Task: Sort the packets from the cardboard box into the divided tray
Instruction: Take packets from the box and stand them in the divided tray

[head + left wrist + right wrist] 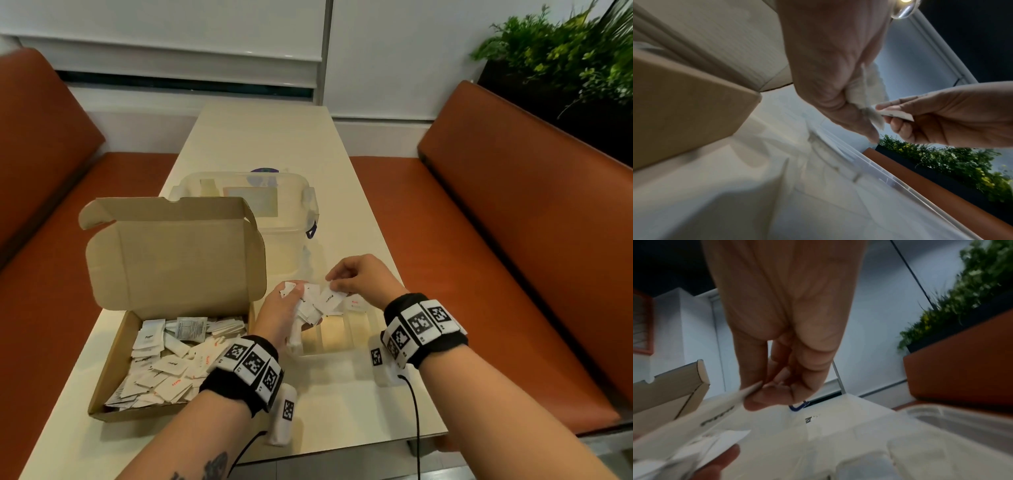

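1. A long cream table (260,144) runs away from the person between 2 orange-brown upholstered benches, the left bench (41,164) and the right bench (513,212).
2. At the far end is a white wall with a lowered roller blind (164,34) and a dark strip of window under it.
3. A dark planter of green plants (565,54) stands behind the right bench.
4. The cardboard box (113,359) sits on the table's near left, lid standing open, with many white packets (171,363) lying loose inside.
5. The clear divided tray (335,337) lies just right of the box; 1 red-printed packet (358,303) is in its far right part.
6. A clear lidded tub (274,219) stands behind the box and tray.
7. The left hand (281,315) grips a bunch of packets (308,308) above the tray, fingers curled round them.
8. The right hand (359,281) pinches 1 black-printed packet (330,298) between thumb and fingers, beside the bunch.
9. Both wrists wear black bands with square-coded markers, cables trailing.
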A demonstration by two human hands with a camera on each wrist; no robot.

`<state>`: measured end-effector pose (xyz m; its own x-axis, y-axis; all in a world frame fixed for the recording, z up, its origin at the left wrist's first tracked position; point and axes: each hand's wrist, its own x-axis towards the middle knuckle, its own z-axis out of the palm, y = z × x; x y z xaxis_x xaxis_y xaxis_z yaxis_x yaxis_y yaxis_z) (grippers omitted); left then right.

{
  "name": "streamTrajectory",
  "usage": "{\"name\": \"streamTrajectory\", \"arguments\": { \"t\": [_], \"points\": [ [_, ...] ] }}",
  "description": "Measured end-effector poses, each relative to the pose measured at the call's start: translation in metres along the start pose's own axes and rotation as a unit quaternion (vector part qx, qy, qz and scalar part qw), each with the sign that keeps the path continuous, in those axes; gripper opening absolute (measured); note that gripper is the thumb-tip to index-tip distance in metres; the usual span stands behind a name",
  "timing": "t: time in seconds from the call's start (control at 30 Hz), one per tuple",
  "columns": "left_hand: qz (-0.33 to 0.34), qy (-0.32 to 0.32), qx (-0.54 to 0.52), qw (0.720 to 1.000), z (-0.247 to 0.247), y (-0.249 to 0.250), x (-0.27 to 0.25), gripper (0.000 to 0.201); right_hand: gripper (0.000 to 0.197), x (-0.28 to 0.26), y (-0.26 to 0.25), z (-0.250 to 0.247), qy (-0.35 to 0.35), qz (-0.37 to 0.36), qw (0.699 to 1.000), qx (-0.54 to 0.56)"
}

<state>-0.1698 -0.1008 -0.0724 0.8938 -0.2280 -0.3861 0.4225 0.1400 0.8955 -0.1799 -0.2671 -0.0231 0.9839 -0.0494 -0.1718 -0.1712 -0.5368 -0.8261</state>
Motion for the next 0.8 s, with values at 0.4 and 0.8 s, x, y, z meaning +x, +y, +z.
{"name": "streamTrajectory", "arguments": {
  "t": [0.4, 0.8],
  "points": [
    [0.067, 0.022, 0.089, 0.994, 0.002, -0.004, -0.002, 0.021, 0.030, 0.000, 0.007, 0.020, 0.066, 0.053, 0.992, 0.095],
    [0.057, 0.063, 0.024, 0.996, -0.011, -0.010, 0.004, 0.018, 0.009, 0.015, 0.007, 0.011, 0.060, 0.042, 0.992, -0.104]
  ]
}}
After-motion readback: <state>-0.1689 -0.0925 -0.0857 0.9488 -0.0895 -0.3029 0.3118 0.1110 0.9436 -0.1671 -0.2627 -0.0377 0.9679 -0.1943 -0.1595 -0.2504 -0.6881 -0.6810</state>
